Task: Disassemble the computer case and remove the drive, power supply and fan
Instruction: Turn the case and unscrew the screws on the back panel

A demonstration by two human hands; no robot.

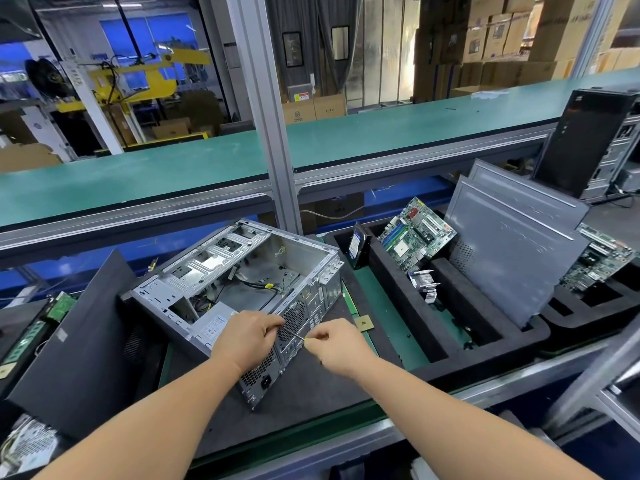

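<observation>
Hands first. We see our left hand (247,336) curled over the rear panel of the computer case (235,289), fingers bent against the perforated fan grille (293,320); they appear to pinch the shaft end of a thin tool, though the contact itself is partly hidden. Our right hand (337,346) pinches a slim screwdriver (300,337) by its yellow-tipped handle, the shaft pointing toward the grille.

The case lies on its side on a dark mat (304,386), open face up, rear panel toward us. Inside, the power supply (214,323) sits in the near-left corner, its label showing. Loose cables (256,289) with yellow connectors cross the case floor. We cannot tell whether the fan is behind the grille.

A black side panel (79,348) leans at our left. A small gold chip (363,323) lies on the bench just right of the case.

Further right, a black foam tray (391,271) holds a hard drive (356,244) standing on edge, a motherboard (417,233) leaning in a slot, a heatsink (426,284) below it, and grey side panels (512,247) upright. Another tower (595,140) stands far right.

Beyond runs a green conveyor (346,136), then stacked cardboard boxes (502,36).
</observation>
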